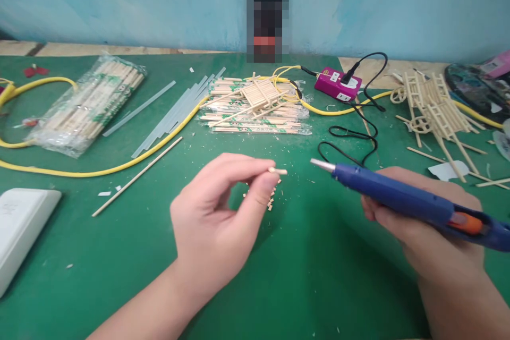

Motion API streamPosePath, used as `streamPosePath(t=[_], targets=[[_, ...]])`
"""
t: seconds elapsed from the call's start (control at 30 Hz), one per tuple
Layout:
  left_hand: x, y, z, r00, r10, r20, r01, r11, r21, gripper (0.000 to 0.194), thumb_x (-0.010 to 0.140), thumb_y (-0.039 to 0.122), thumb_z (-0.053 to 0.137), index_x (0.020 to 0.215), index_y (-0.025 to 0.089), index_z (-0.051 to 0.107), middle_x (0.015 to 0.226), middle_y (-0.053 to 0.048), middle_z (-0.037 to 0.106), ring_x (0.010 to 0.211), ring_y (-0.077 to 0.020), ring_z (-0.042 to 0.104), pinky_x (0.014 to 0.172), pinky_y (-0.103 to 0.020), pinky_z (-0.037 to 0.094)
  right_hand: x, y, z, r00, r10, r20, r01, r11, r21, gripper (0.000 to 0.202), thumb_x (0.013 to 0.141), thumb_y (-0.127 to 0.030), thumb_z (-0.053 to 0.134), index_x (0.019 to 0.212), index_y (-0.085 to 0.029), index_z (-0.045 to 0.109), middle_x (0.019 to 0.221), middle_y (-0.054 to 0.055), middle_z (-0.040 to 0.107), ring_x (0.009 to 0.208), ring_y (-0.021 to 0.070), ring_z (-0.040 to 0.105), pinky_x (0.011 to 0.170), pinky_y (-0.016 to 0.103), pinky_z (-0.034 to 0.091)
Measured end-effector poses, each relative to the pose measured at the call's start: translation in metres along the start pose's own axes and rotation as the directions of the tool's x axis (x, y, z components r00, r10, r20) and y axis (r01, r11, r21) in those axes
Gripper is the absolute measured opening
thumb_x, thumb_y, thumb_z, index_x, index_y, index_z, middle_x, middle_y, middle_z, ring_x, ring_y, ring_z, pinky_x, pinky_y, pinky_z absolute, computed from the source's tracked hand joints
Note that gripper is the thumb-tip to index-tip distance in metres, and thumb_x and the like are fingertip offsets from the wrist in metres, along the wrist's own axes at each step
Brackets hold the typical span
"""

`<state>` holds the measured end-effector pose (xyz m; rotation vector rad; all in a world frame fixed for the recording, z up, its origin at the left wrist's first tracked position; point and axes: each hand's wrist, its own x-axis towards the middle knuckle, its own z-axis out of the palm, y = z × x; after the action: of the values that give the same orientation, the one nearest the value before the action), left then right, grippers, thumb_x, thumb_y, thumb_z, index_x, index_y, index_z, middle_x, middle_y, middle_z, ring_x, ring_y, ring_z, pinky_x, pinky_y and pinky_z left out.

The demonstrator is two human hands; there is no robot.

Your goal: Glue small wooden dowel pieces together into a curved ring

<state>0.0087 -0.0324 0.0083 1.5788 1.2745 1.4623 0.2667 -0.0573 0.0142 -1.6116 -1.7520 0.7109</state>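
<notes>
Between the thumb and forefinger of my left hand (pixel 217 212) is a small wooden piece (pixel 280 171), its short end sticking out to the right. My right hand (pixel 434 218) is wrapped round a blue glue gun (pixel 394 191) with an orange part near its rear. The gun's metal nozzle points left and stands apart from the wooden piece. Small cut wood bits (pixel 270 204) lie on the green tabletop (pixel 279 287) just beyond my left fingertips.
Packed chopsticks (pixel 91 103) and glue sticks (pixel 175 111) lie at left, near a yellow cable (pixel 99 172) and a single stick (pixel 137 176). A slatted wooden piece (pixel 261 95) rests on central packets. A purple power strip (pixel 338 85) and wooden models (pixel 438 101) stand right.
</notes>
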Motion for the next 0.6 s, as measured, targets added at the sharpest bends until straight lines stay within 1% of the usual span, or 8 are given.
streamPosePath(t=[0.03, 0.1, 0.13, 0.2, 0.3, 0.43, 0.53, 0.6], targets=[[0.002, -0.001, -0.001, 0.998, -0.022, -0.051, 0.021, 1.0, -0.005, 0.012, 0.096, 0.016, 0.078, 0.101, 0.027, 0.082, 0.099, -0.001, 0.081, 0.087, -0.0163, 0.078, 0.081, -0.032, 0.068, 0.003, 0.003, 0.001, 0.998, -0.001, -0.07, -0.005, 0.997, -0.079, 0.007, 0.091, -0.026, 0.063, 0.092, -0.03, 0.068, 0.066, -0.001, 0.062, 0.056, 0.02, 0.054, 0.054, 0.034, 0.04], [0.008, -0.004, -0.004, 0.991, -0.068, -0.112, 0.061, 0.996, -0.065, 0.008, 0.098, 0.019, 0.078, 0.1, 0.026, 0.081, 0.107, -0.002, 0.082, 0.099, -0.0188, 0.08, 0.09, -0.034, 0.069, 0.01, 0.01, 0.004, 0.986, -0.06, -0.153, 0.018, 0.965, -0.262, 0.021, 0.091, -0.026, 0.068, 0.111, -0.03, 0.069, 0.076, 0.0, 0.068, 0.059, 0.0199, 0.056, 0.058, 0.034, 0.044], [0.01, -0.005, -0.005, 0.988, -0.1, -0.119, 0.087, 0.99, -0.111, 0.006, 0.098, 0.02, 0.078, 0.1, 0.025, 0.081, 0.11, -0.003, 0.083, 0.104, -0.0202, 0.081, 0.094, -0.036, 0.069, 0.014, 0.015, 0.006, 0.984, -0.118, -0.135, 0.061, 0.93, -0.362, 0.03, 0.091, -0.026, 0.068, 0.121, -0.028, 0.068, 0.086, 0.002, 0.072, 0.066, 0.0213, 0.059, 0.063, 0.035, 0.047], [0.014, -0.009, -0.007, 0.98, -0.172, -0.096, 0.148, 0.965, -0.216, 0.003, 0.098, 0.024, 0.079, 0.101, 0.025, 0.08, 0.112, -0.003, 0.084, 0.106, -0.0218, 0.082, 0.098, -0.04, 0.07, 0.022, 0.025, 0.01, 0.973, -0.231, 0.001, 0.203, 0.854, -0.479, 0.038, 0.094, -0.024, 0.063, 0.132, -0.022, 0.064, 0.102, 0.01, 0.074, 0.083, 0.0269, 0.063, 0.074, 0.039, 0.051], [0.017, -0.013, -0.007, 0.967, -0.25, -0.042, 0.224, 0.921, -0.319, 0.005, 0.097, 0.028, 0.081, 0.098, 0.023, 0.079, 0.103, -0.003, 0.085, 0.096, -0.0213, 0.084, 0.093, -0.04, 0.072, 0.027, 0.039, 0.013, 0.965, -0.226, 0.132, 0.261, 0.808, -0.528, 0.039, 0.094, -0.018, 0.056, 0.131, -0.015, 0.065, 0.104, 0.013, 0.071, 0.095, 0.0324, 0.061, 0.086, 0.048, 0.053], [0.019, -0.012, -0.006, 0.962, -0.267, -0.052, 0.23, 0.901, -0.369, 0.007, 0.095, 0.027, 0.082, 0.097, 0.02, 0.079, 0.099, -0.004, 0.085, 0.091, -0.0203, 0.084, 0.088, -0.038, 0.073, 0.025, 0.041, 0.014, 0.975, -0.179, 0.129, 0.221, 0.797, -0.562, 0.052, 0.091, -0.01, 0.053, 0.143, -0.012, 0.063, 0.121, 0.017, 0.068, 0.11, 0.0361, 0.063, 0.098, 0.054, 0.053], [0.019, -0.012, -0.006, 0.962, -0.266, -0.068, 0.22, 0.895, -0.387, 0.006, 0.096, 0.025, 0.081, 0.099, 0.02, 0.078, 0.103, -0.004, 0.085, 0.091, -0.0192, 0.084, 0.089, -0.038, 0.073, 0.023, 0.022, 0.019, 0.953, -0.302, -0.023, 0.24, 0.801, -0.549, 0.035, 0.096, -0.012, 0.057, 0.128, -0.014, 0.071, 0.122, 0.019, 0.068, 0.113, 0.0369, 0.063, 0.1, 0.054, 0.052], [0.02, -0.012, -0.005, 0.961, -0.269, -0.068, 0.222, 0.891, -0.395, 0.007, 0.096, 0.026, 0.081, 0.099, 0.02, 0.078, 0.104, -0.004, 0.085, 0.09, -0.0186, 0.084, 0.089, -0.037, 0.072, 0.022, 0.003, 0.029, 0.909, -0.417, 0.005, 0.368, 0.797, -0.478, 0.022, 0.099, -0.012, 0.06, 0.115, -0.018, 0.074, 0.113, 0.015, 0.071, 0.106, 0.0322, 0.065, 0.097, 0.05, 0.053]])
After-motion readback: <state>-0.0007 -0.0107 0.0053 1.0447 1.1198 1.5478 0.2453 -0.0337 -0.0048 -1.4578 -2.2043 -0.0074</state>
